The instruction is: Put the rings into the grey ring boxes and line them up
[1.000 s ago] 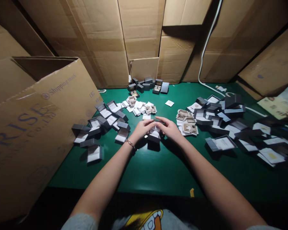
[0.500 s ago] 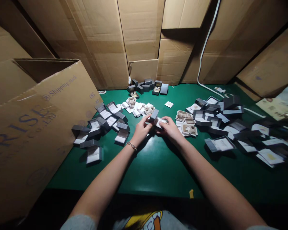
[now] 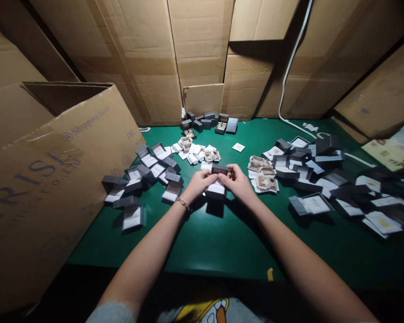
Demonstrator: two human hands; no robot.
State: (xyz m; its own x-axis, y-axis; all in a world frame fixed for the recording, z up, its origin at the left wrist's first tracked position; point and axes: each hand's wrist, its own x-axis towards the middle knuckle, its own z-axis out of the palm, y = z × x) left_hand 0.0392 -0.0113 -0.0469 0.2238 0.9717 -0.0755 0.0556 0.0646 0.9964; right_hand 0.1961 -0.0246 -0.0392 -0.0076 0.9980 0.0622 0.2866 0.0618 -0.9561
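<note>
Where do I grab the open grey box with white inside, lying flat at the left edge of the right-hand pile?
Pinch the thick dark grey end of the open grey box from the left. The green mat is bare there, so fingers should fit, and your hold stays off the white card.

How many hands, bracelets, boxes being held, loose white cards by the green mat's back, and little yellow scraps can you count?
Hands (left hand, right hand): 2
Bracelet: 1
Open grey jewellery box being held: 1
White card: 1
Yellow scrap: 1
Total: 6
</note>
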